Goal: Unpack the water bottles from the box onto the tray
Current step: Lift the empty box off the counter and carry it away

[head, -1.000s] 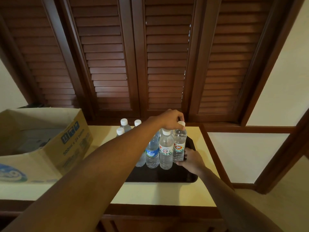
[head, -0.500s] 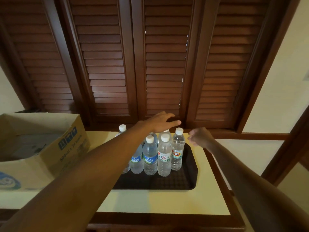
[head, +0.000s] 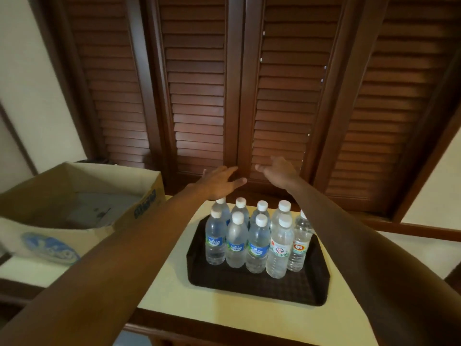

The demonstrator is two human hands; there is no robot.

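Observation:
Several clear water bottles (head: 258,243) with white caps stand upright in two rows on the dark tray (head: 257,285). Most carry blue labels; the two at the right have red and green labels. The open cardboard box (head: 134,221) sits to the left on the pale counter, and I see no bottles inside it. My left hand (head: 219,182) hovers above the back left bottles with fingers spread, holding nothing. My right hand (head: 278,172) is raised above the back right bottles, fingers relaxed and holding nothing. Neither hand touches a bottle.
The pale counter (head: 174,295) has a dark wooden front edge. Brown louvred shutters (head: 249,96) rise right behind the tray. A lower pale ledge lies to the right of the counter. The box takes up the counter's left side.
Both hands let go of the rightmost bottle and lifted above the group. My right hand rose from the tray's right side to beside my left hand. The camera moved closer.

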